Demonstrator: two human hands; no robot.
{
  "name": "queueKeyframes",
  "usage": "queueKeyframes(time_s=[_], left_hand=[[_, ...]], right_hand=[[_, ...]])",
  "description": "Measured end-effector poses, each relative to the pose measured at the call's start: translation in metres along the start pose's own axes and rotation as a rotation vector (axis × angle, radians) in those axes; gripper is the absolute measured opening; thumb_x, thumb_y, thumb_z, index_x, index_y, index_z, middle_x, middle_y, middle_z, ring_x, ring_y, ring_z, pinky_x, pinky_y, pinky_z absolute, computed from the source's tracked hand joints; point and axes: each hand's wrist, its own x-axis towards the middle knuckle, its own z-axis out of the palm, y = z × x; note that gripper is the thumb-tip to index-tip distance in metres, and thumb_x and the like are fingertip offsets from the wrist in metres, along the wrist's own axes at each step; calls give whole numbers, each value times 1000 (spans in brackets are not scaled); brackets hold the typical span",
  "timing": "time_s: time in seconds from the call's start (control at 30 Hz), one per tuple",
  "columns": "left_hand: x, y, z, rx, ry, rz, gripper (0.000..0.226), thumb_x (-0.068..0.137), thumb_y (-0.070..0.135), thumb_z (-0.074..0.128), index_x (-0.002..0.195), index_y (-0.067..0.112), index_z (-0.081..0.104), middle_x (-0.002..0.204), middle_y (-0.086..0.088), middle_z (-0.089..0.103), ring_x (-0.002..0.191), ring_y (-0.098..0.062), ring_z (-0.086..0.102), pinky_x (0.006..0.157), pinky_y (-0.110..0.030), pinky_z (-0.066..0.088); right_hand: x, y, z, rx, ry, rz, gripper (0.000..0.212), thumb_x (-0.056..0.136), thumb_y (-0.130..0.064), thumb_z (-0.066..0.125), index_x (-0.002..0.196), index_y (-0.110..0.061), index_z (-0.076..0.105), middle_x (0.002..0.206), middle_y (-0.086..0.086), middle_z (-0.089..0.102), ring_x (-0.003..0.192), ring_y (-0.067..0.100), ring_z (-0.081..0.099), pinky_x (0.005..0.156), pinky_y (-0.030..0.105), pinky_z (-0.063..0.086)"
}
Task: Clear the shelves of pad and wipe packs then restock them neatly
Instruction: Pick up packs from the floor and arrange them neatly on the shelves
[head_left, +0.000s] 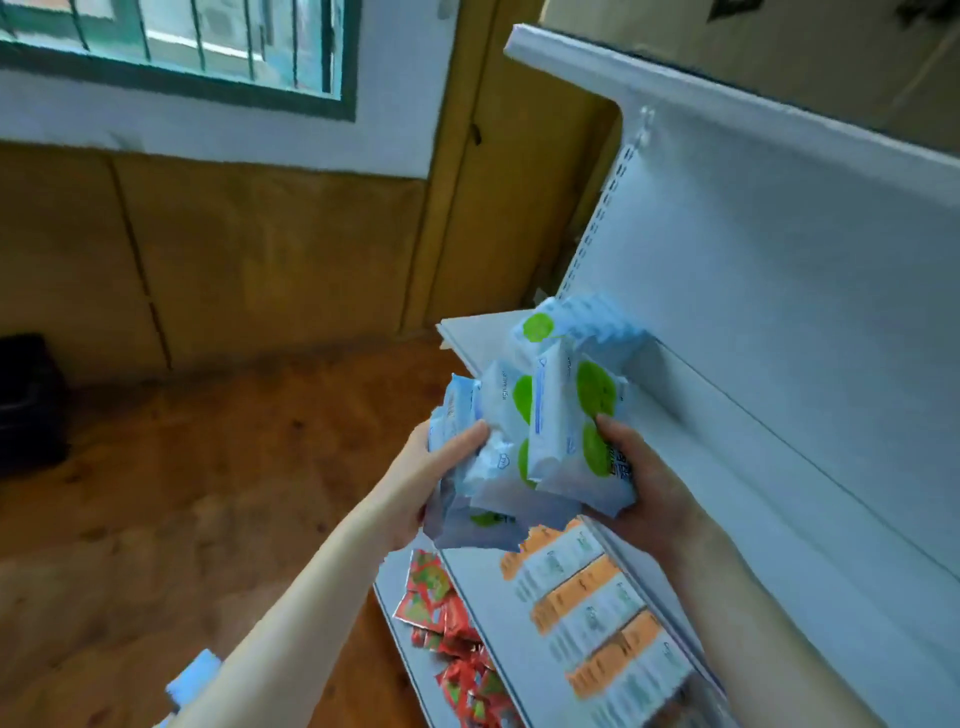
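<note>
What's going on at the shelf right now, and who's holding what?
A person holds a bundle of white packs with green circles between both hands. The left hand grips one side and the right hand the other, just above the white shelf. A further green-circle pack sits behind the bundle; whether it lies on the shelf is unclear. Lower down is a row of orange-and-white packs, and below that are red sachets.
</note>
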Motion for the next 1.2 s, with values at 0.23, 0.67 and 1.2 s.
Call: queueKeyframes(time_s=[0.23, 0.67, 1.2], left_hand=[[71, -42, 134, 128, -136, -145, 73, 66, 65, 71, 116, 12, 59, 112, -12, 66, 98, -25, 66, 85, -42, 52], [139, -86, 199, 426, -336, -197, 49, 78, 34, 75, 114, 13, 48, 101, -5, 60, 81, -12, 61, 59, -22, 50], [191, 15, 173, 181, -713, -248, 48, 78, 35, 71, 116, 11, 58, 102, -8, 72, 86, -21, 69, 78, -39, 55]], right_hand=[[-70, -41, -125, 86, 438, -87, 33, 93, -41, 42, 97, -23, 70, 86, 2, 74, 77, 17, 69, 63, 34, 56], [-100, -23, -217, 111, 974, -176, 32, 87, -36, 60, 100, -7, 68, 81, 8, 74, 72, 19, 68, 62, 27, 54], [-9, -100, -95, -211, 1075, -616, 20, 78, -9, 69, 96, -13, 61, 79, 5, 68, 65, 15, 67, 59, 29, 55]])
